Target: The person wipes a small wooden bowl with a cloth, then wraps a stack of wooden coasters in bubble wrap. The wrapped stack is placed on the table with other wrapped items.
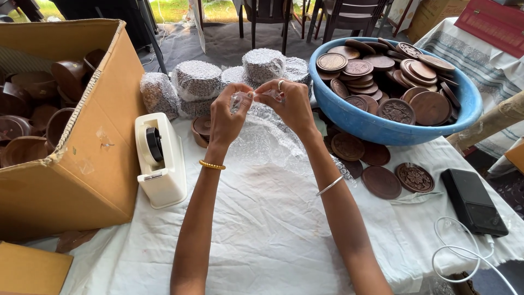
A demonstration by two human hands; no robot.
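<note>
Spread across the whole table: a white cloth (273,235), rumpled. At the left edge, a big cardboard box (93,164) filled with dark wooden bowls (33,120). At the upper right, a blue plastic basin (371,125) heaped with round carved wooden lids (398,82); more lids (382,169) loose on the cloth just below it. Behind the hands, a cluster of bubble-wrapped bundles (218,79) stacked close together. Just right of the box, a white tape dispenser (161,161) with a dark roll. At the far right, a black power bank (472,202) with a white cable (464,254) looped beside it.

Raised above the cloth's middle, a sheet of clear bubble wrap (267,139), its upper edge pinched from both sides. Left hand (229,114) closed on that edge with fingertips, a gold bracelet at the wrist. Right hand (292,106) likewise clamped on the wrap, ring on one finger, silver bangle lower on the forearm. Both hands near each other, almost touching.
</note>
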